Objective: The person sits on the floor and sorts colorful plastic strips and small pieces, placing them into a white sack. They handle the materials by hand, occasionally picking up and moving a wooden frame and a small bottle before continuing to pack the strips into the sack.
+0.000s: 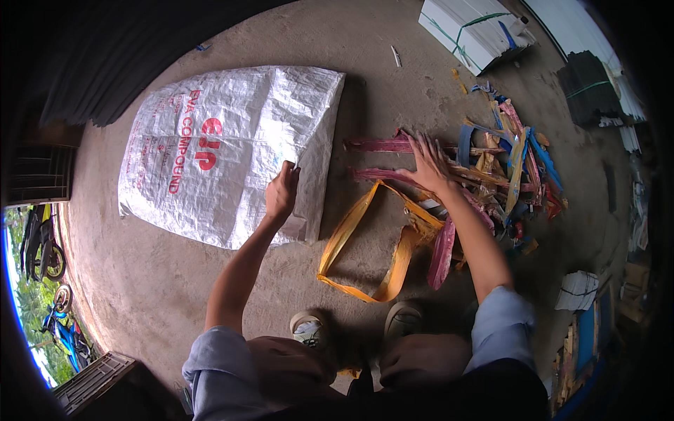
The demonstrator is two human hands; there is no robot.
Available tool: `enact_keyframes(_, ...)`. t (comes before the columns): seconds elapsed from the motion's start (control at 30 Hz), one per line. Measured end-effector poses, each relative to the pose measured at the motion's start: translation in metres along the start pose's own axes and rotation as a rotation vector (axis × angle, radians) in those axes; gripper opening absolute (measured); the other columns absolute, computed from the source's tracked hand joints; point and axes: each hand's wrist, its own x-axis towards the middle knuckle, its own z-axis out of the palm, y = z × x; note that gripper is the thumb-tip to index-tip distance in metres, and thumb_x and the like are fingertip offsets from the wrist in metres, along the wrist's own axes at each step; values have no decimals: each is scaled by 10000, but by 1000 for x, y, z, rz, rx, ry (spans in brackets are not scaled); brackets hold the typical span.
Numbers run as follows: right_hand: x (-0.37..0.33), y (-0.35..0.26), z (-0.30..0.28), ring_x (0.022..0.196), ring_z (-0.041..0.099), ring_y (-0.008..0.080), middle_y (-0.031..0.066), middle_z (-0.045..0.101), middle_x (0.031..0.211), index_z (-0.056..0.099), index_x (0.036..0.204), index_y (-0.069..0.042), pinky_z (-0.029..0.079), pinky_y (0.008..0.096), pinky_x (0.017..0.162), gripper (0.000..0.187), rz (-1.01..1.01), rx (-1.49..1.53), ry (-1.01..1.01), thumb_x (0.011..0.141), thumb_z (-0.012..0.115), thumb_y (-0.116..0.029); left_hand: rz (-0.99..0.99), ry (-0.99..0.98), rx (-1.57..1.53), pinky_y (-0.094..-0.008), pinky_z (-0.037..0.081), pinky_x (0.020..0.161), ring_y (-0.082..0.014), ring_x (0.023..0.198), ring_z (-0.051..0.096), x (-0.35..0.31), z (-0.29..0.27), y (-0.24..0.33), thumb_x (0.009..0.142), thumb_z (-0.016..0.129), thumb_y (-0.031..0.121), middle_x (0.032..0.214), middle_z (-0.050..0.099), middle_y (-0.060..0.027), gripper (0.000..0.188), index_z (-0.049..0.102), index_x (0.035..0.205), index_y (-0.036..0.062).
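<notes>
A large white woven plastic sack point(239, 105) with red print lies on the concrete, its mouth facing right. My left hand point(282, 191) is closed on the upper layer of the sack near that mouth, lifting it into a peak. Over the left side of a heap of torn plastic strips point(516, 161) my right hand point(430, 165) is spread, fingers apart. Pink strips point(379, 145) stick out from under it toward the sack. Nearer my feet, an orange-yellow strip point(344, 235) lies in a loose loop, with another pink strip point(441, 252) beside it.
White boxy bundles tied with green string point(470, 31) stand at the far right, with a dark stack point(590, 88) beyond the heap. A small white bundle point(577, 290) sits at the right. Motorbikes point(64, 326) and a slatted crate point(95, 382) are at the left. My shoes point(404, 319) are close by.
</notes>
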Motion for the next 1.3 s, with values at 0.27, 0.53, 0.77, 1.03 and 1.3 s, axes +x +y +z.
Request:
enact_keyframes(0.27, 5, -2, 14, 1248, 297, 376, 222, 290, 1364, 142, 1412, -116, 200, 522, 1046, 960, 118, 40, -208, 724, 479, -694, -27, 92, -153, -451, 403, 517, -420, 655, 550, -19, -16, 9, 907, 473, 174, 689, 549, -209, 145, 392, 934, 56)
enact_keyframes(0.53, -66, -8, 5, 1308, 28, 461, 249, 63, 1425, -50, 1418, -200, 88, 617, 1025, 1260, -184, 24, -487, 519, 698, -668, 28, 41, -118, -468, 409, 531, -425, 658, 551, -24, -29, 14, 918, 448, 215, 713, 569, -217, 153, 416, 949, 69)
enact_keyframes(0.77, -123, -6, -17, 1321, -101, 437, 221, -80, 1451, -57, 1417, -234, -4, 639, 1024, 1364, -456, -33, -477, 402, 797, -555, 117, 14, -135, -454, 407, 532, -418, 635, 545, -35, -42, 17, 911, 463, 217, 677, 550, -216, 164, 430, 963, 65)
enact_keyframes(1.03, -151, -17, 24, 1263, 303, 336, 145, 199, 1432, 152, 1415, -166, 283, 481, 1010, 900, -505, -213, -123, 674, 663, -201, 176, 42, -87, -452, 411, 538, -418, 653, 550, -46, -52, 19, 905, 472, 223, 687, 556, -211, 165, 443, 962, 71)
enact_keyframes(1.3, -119, -5, 1, 1061, 486, 375, 203, 496, 1163, 400, 1291, -41, 410, 402, 894, 575, -124, 345, 150, 734, 442, 99, 16, 23, -26, -459, 414, 555, -416, 669, 559, -51, -63, 33, 916, 446, 264, 688, 565, -206, 195, 444, 967, 76)
